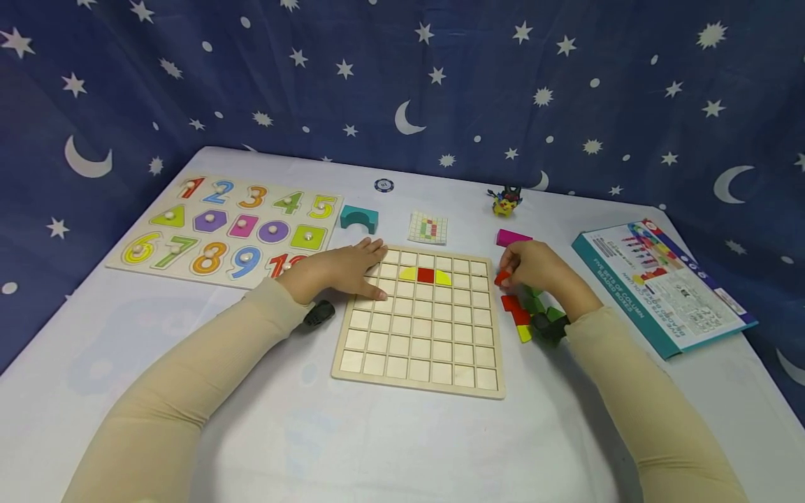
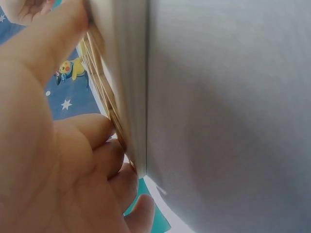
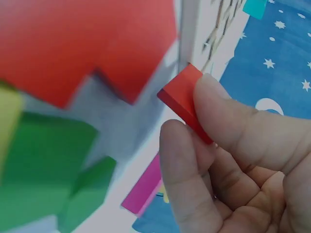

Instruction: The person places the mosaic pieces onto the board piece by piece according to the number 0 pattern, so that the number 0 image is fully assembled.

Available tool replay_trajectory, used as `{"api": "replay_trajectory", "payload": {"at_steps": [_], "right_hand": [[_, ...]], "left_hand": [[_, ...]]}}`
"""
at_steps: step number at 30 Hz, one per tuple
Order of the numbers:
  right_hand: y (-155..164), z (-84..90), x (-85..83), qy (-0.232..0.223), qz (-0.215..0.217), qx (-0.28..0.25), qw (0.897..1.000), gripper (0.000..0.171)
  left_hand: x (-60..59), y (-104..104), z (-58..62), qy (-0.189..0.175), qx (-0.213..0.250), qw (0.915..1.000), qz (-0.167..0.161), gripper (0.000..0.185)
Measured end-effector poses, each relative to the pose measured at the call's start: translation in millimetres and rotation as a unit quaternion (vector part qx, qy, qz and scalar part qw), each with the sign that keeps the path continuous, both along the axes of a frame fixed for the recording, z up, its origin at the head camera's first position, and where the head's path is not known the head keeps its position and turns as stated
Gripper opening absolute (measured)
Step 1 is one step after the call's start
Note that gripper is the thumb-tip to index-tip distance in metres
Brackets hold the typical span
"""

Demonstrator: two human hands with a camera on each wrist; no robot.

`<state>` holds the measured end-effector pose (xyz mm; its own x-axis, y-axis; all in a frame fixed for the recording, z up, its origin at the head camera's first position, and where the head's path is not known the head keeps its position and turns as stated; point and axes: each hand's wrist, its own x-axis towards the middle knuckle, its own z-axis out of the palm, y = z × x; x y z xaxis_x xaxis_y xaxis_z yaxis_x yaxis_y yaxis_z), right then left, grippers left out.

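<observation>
A wooden grid board (image 1: 418, 349) lies on the white table, with a red square tile (image 1: 425, 275) between two yellow rounded tiles (image 1: 443, 278) in an upper row. My left hand (image 1: 342, 271) rests on the board's upper left edge, fingers extended; the left wrist view shows the fingers (image 2: 124, 187) along the board's side. Just off the board's right edge, my right hand (image 1: 534, 267) pinches a red tile (image 3: 187, 97) between thumb and finger. Below it lie more red tiles (image 1: 517, 311), a yellow tile (image 1: 525, 334) and several green tiles (image 3: 46, 165).
A number puzzle board (image 1: 214, 223) lies to the left. Along the back are a teal arch block (image 1: 360, 219), a pattern card (image 1: 428, 228), a round chip (image 1: 383, 185), a magenta block (image 1: 513, 237) and a small yellow figure (image 1: 505, 202). A teal box (image 1: 666, 286) sits at right.
</observation>
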<state>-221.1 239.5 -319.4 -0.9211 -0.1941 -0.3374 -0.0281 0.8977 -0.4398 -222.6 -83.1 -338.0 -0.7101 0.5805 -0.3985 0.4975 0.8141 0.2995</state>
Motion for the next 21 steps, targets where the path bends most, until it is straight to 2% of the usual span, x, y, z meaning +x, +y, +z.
{"api": "replay_trajectory", "payload": {"at_steps": [4, 9, 14, 21], "right_hand": [[-1.1, 5.2, -2.4, 0.005, -0.001, 0.001, 1.000, 0.019], [-8.6, 7.6, -2.6, 0.001, 0.001, -0.035, 0.999, 0.018], [-23.8, 5.1, -1.4, 0.000, 0.031, -0.070, 0.997, 0.017], [-49.5, 2.6, 3.0, 0.000, 0.063, -0.082, 0.995, 0.015]], "left_hand": [[-0.1, 0.4, -0.4, 0.002, -0.001, 1.0000, -0.002, 0.095], [-0.9, 0.0, 0.0, -0.002, 0.001, 1.0000, -0.001, 0.095], [-0.5, -2.0, 1.2, -0.008, 0.015, 0.9999, 0.000, 0.100], [0.3, -0.2, 2.7, -0.010, 0.005, 0.9999, 0.002, 0.097]]}}
